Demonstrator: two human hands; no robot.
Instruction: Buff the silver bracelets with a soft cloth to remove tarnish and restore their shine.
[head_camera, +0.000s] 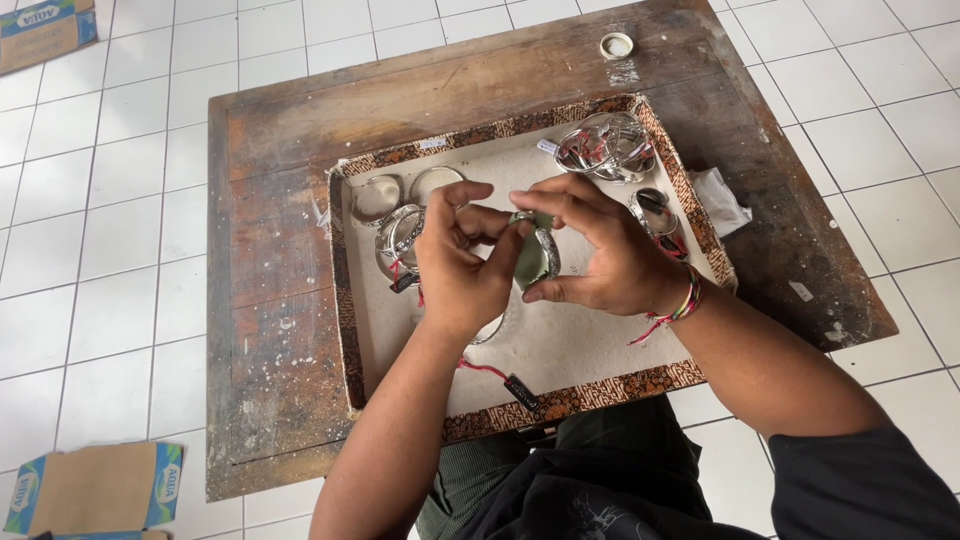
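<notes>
Item in hand: silver bangle (545, 252), pinched between my left hand (462, 262) and right hand (600, 245) with a green cloth (530, 262), held above the batik-edged tray (520, 405). I judge it light, rigid, slippery when polished; best held by its rim. More bangles (605, 148) lie in the tray, some with red strings and a small black tag (521, 390). Wooden surface (280, 300). Blue-printed cardboard boxes (95, 490) on the floor.

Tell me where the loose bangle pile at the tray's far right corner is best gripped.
Grip the bangle pile by its raised outer rims, coming from above, probably: the rings lie stacked and tangled inside the tray corner, whose walls block a sideways approach.
</notes>
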